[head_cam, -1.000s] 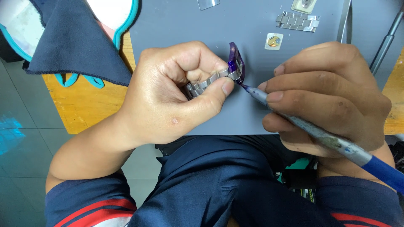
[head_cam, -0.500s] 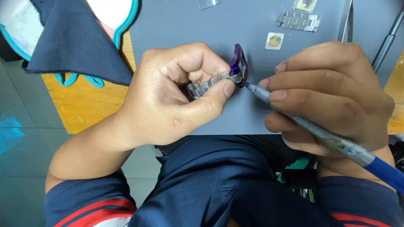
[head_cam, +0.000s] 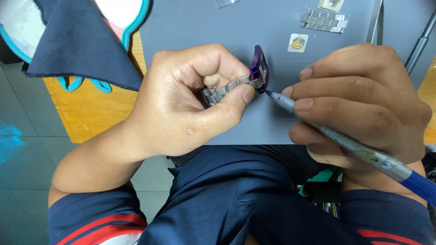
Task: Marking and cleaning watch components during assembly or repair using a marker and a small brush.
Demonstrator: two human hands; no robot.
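My left hand point(head_cam: 181, 100) is closed around a silver metal watch band point(head_cam: 222, 93), with a purple watch case point(head_cam: 260, 68) sticking up past my thumb and forefinger. My right hand point(head_cam: 363, 97) grips a slim blue-handled pin tool point(head_cam: 345, 143) like a pen. Its tip touches the spot where the band meets the purple case. Both hands hover over the front edge of a grey work mat point(head_cam: 204, 27).
A loose strip of silver band links point(head_cam: 324, 21) and a small square part point(head_cam: 298, 42) lie on the mat beyond my right hand. Metal tools point(head_cam: 375, 20) rest at the far right. A dark blue cloth point(head_cam: 77, 41) covers a teal-rimmed object on the wooden table point(head_cam: 86, 113) at left.
The watch case has tilted slightly more upright in my left hand, and the tool tip has shifted a little along the joint. Both hands stay in nearly the same place.
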